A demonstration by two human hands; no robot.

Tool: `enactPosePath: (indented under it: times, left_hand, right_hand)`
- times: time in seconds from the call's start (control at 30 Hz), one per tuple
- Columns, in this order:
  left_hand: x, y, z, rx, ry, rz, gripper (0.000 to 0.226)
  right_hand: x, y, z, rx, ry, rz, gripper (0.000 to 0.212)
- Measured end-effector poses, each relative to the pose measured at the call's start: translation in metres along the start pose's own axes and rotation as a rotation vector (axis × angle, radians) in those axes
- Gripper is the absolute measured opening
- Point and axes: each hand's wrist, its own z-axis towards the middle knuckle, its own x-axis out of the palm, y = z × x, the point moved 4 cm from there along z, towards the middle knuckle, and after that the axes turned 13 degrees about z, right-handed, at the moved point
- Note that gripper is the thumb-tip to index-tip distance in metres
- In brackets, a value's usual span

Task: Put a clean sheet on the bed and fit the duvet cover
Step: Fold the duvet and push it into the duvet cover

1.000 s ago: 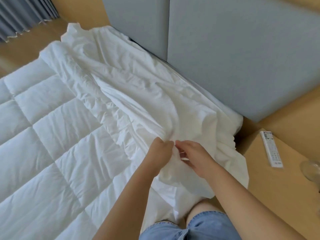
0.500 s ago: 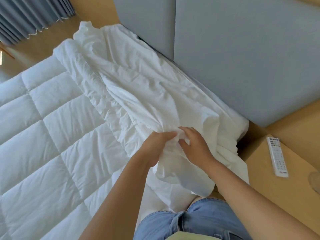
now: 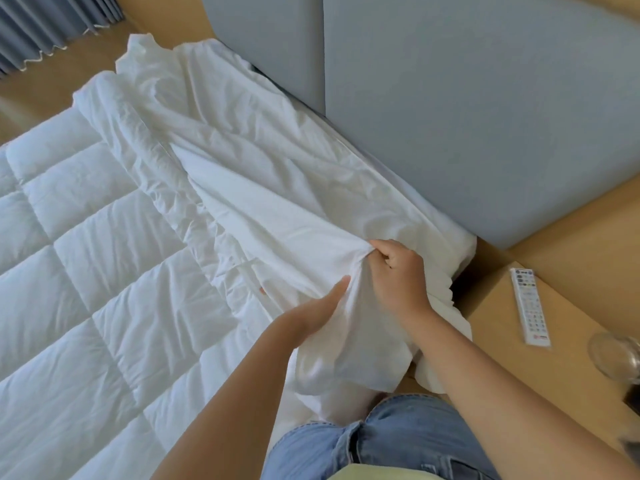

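Note:
A white quilted duvet (image 3: 86, 271) lies spread over the bed on the left. A crumpled white duvet cover (image 3: 249, 174) runs along the head of the bed beside the grey headboard (image 3: 485, 116), and its near end hangs off the bed corner. My right hand (image 3: 398, 275) pinches a bunched fold of the cover near that corner. My left hand (image 3: 322, 310) grips the same cloth just below and to the left, with the thumb pointing up. Part of the cover drapes down over my knee.
A wooden bedside table (image 3: 519, 341) stands to the right of the bed, with a white remote control (image 3: 529, 305) and a clear glass (image 3: 616, 355) on it. Grey curtains (image 3: 41, 26) hang at the far left. Wooden floor runs beyond the bed.
Both hands have shifted to the right along the cover and drawn slightly apart, pulling the cloth taut. The camera has tilted, so the bed corner sits nearer the middle.

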Motion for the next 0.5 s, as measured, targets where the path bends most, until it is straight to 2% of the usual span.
enactPosePath:
  times: [0.1, 0.17, 0.23, 0.27, 0.33, 0.37, 0.5]
  left_hand:
    - [-0.002, -0.004, 0.009, 0.000, -0.103, 0.090, 0.111]
    - [-0.005, -0.010, 0.015, 0.084, -0.269, 0.244, 0.086]
    - [-0.001, -0.021, 0.015, 0.197, -0.354, 0.409, 0.050]
    - [0.003, -0.028, 0.014, 0.254, -0.366, 0.497, 0.040]
    - [0.012, -0.040, 0.010, 0.382, -0.371, 0.601, 0.030]
    - [0.015, -0.042, 0.009, 0.427, -0.369, 0.613, 0.032]
    - [0.015, -0.028, 0.015, 0.479, -0.374, 0.648, 0.047]
  right_hand:
    - [-0.018, -0.027, 0.008, 0.237, -0.103, 0.004, 0.030]
    - [-0.021, -0.037, 0.009, 0.328, -0.078, 0.062, 0.029]
    - [-0.010, -0.039, 0.006, 0.485, 0.052, 0.199, 0.024]
    - [-0.001, -0.039, 0.005, 0.564, 0.150, 0.224, 0.031]
    - [0.019, -0.038, 0.008, 0.663, 0.338, 0.107, 0.055]
    - [0.027, -0.038, 0.012, 0.683, 0.375, 0.010, 0.058]
    - [0.047, -0.033, 0.034, 0.654, 0.421, -0.378, 0.021]
